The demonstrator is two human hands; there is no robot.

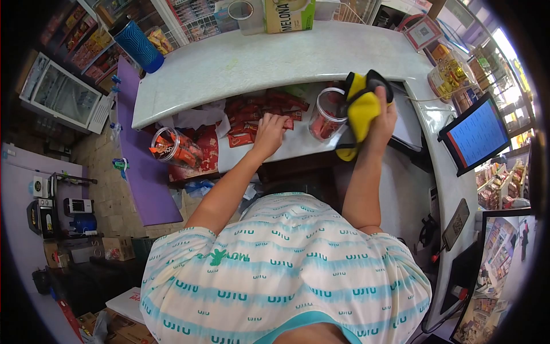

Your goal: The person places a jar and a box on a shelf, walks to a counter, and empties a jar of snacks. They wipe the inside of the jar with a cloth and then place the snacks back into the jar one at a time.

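On the shelf under the counter top, my left hand [271, 135] has its fingers closed on a small red packet [288, 123]. Around it lie several more red packets [245, 127], loosely spread. Raised at the right, my right hand [382, 121] grips a yellow cloth with black edging [363, 114], which hangs down in folds. Between my hands stands a clear plastic jar [326, 117] with some red packets inside, close to the cloth. Farther left, another clear jar [176, 150] leans, filled with red and orange packets.
The white counter top [240, 57] curves over the shelf. A blue tumbler [137, 46] stands at its left end, and a Melona box [289, 16] at the back. At right are a tablet [475, 133], a phone [456, 225] and a monitor [495, 275]. A purple panel [146, 172] borders the left.
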